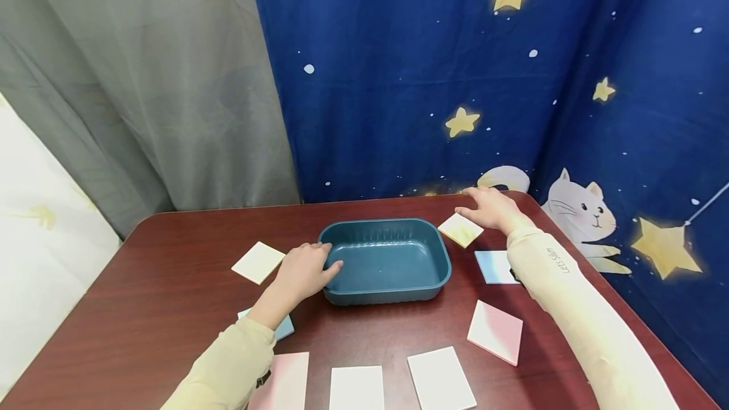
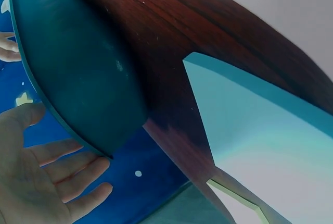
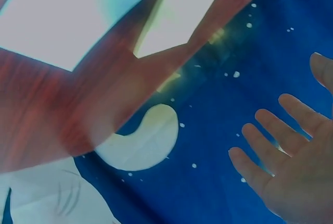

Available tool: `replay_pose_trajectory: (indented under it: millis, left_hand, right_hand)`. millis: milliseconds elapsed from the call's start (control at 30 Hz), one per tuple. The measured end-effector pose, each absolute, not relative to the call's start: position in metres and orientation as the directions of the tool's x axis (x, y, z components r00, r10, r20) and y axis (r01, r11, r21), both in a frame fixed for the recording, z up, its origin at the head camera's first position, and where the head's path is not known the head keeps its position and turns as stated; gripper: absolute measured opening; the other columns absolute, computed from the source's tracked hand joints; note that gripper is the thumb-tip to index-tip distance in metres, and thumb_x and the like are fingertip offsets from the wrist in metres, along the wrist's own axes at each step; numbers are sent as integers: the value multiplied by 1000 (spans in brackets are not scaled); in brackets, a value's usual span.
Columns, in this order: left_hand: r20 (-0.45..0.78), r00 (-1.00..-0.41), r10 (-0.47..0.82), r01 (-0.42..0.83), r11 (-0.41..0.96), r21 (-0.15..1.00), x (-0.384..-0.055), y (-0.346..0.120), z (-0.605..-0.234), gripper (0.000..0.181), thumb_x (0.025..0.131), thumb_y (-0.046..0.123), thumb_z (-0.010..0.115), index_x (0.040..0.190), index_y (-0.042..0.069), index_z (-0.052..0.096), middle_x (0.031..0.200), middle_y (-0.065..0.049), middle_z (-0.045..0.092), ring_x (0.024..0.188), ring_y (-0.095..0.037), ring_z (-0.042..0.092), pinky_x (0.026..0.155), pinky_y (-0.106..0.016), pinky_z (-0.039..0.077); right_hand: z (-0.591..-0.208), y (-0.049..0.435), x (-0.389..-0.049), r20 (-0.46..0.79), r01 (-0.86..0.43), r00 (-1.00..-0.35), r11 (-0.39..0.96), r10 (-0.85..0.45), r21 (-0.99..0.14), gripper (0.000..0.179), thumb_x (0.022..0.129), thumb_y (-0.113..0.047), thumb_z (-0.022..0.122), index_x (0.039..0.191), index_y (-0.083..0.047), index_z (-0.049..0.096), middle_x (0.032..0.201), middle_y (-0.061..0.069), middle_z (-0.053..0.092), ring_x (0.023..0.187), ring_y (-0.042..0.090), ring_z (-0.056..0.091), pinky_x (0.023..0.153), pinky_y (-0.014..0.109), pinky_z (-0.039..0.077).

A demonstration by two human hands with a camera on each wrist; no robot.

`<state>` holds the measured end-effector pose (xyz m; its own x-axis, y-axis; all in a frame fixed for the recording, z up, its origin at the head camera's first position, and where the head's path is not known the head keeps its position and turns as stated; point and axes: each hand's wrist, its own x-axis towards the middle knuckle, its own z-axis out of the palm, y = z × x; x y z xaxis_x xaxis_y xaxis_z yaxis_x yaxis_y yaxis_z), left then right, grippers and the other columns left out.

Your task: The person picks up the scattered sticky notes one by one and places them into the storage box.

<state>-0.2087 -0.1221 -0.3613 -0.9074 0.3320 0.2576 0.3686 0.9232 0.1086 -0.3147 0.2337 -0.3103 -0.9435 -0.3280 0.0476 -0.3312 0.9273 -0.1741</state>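
Observation:
A dark teal plastic basin (image 1: 387,264) stands on the table. My left hand (image 1: 304,271) is at its left rim, fingers loosely extended; in the left wrist view the fingertips (image 2: 96,169) lie close to the rim, and I cannot tell whether they touch. My right hand (image 1: 492,209) hovers with spread fingers near the table's back right, holding nothing. Closest to it is a pale yellow square pad of paper (image 1: 462,230), with a blue pad (image 1: 494,267) nearer me, partly behind the sleeve. Beneath my left wrist lies another blue pad (image 1: 284,328), partly covered.
A pale yellow pad (image 1: 258,262) lies left of the basin. Along the front are a pink pad (image 1: 287,381), two white pads (image 1: 357,388) and a pink pad (image 1: 495,332) at right. A blue star-patterned curtain (image 1: 398,81) hangs behind the table's back edge.

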Motion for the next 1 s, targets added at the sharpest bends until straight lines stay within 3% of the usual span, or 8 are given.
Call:
replay_pose_trajectory:
  millis: [1000]
  left_hand:
    - [284,-897,338,364,931,42,-209,-121,-363,41,81,36,59,101,0,63,92,-12,63,75,-26,58,61,-38,48]
  right_hand:
    - [-369,237,-341,-63,-268,-956,942,-286,-204,56,85,-35,52,126,2,44,120,28,43,109,43,40,82,55,35]
